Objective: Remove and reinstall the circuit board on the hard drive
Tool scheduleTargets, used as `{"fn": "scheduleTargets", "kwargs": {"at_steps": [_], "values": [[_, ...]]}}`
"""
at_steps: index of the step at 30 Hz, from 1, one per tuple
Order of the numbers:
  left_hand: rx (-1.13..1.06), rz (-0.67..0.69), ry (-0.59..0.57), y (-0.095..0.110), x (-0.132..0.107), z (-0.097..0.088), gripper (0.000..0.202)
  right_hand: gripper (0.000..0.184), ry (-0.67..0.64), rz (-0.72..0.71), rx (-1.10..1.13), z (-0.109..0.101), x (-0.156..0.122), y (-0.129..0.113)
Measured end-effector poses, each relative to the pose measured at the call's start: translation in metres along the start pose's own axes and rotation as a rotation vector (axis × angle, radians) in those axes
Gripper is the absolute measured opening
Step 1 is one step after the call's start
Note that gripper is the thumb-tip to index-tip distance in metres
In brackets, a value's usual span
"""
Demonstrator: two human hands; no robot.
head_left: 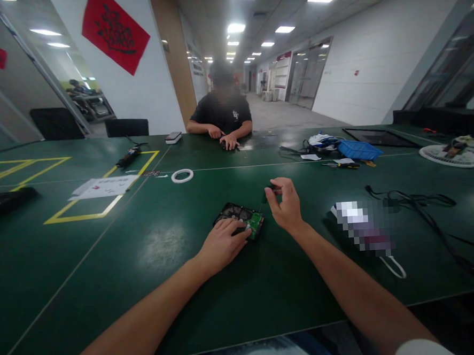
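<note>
A hard disk drive point(236, 212) with a green circuit board lies on the green table in front of me. My left hand point(225, 241) rests on its near side, fingers stretched over the casing and board, covering part of it. Just right of the drive, my right hand point(286, 204) is closed around the dark handle of a screwdriver point(265, 195). The thin shaft points down toward the board's right edge; whether the tip touches a screw is too small to tell.
Across the green table point(168, 299) sits a person point(220, 111) with both hands on something small and dark. A white ring point(182, 176) and paper sheets point(103, 187) lie left. At right are a blue tray point(359, 149), a blurred white-strapped object point(363, 228), black cables point(424, 211) and a fan point(448, 155).
</note>
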State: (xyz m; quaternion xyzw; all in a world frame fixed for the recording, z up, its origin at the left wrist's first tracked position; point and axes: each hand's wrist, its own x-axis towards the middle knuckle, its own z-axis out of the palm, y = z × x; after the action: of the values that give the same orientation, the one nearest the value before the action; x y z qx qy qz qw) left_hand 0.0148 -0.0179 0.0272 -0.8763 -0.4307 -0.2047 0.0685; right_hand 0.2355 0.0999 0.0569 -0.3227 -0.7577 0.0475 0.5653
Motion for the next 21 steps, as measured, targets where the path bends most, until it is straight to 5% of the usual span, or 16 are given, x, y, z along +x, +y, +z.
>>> {"fn": "scheduleTargets", "kwargs": {"at_steps": [8, 21], "values": [[-0.025, -0.065, 0.026, -0.006, -0.003, 0.001, 0.015, 0.038, -0.016, 0.048, 0.016, 0.004, -0.006, 0.0], [-0.062, 0.008, 0.024, -0.006, -0.004, -0.004, 0.018, 0.033, -0.006, 0.029, -0.092, -0.005, -0.002, -0.003]]}}
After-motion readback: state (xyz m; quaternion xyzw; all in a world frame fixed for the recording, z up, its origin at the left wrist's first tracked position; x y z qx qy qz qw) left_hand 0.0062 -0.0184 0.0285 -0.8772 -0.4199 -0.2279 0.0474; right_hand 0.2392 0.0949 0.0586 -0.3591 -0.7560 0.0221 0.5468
